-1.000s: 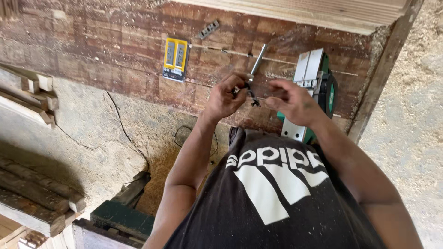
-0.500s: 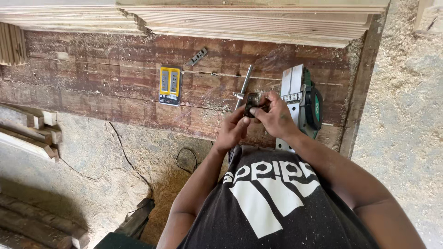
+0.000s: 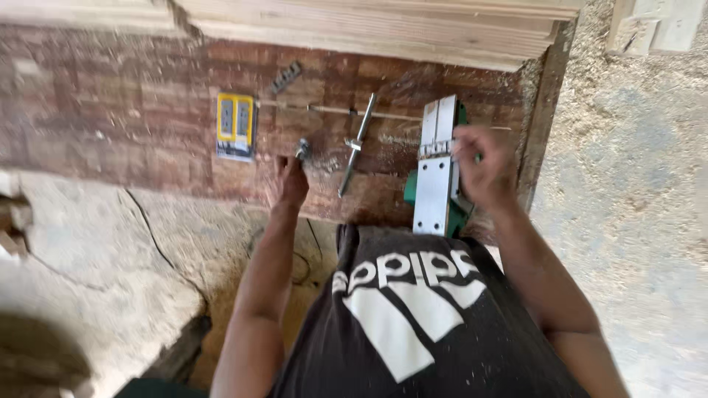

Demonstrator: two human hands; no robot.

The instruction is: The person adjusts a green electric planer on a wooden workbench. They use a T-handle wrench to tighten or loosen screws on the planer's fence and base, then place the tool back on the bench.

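My left hand (image 3: 293,183) rests on the worn wooden bench (image 3: 133,133), fingertips pinched on a small metal part (image 3: 302,149). My right hand (image 3: 483,166) is blurred, with curled fingers, over an upturned green electric planer (image 3: 435,173) whose grey sole faces up. Whether that hand holds anything does not show. A long metal socket wrench (image 3: 356,145) lies loose on the bench between my hands, touching neither.
A yellow blister pack (image 3: 235,126) lies left of my left hand, and a small dark metal piece (image 3: 286,76) sits beyond it. Pale planks (image 3: 383,26) are stacked along the bench's far edge. Sawdust (image 3: 634,191) covers the floor at right. A cable (image 3: 151,236) trails below the bench.
My hands were together holding the wrench; now it lies on the bench. My left hand has moved left with the small part, and my right hand has moved over the planer.
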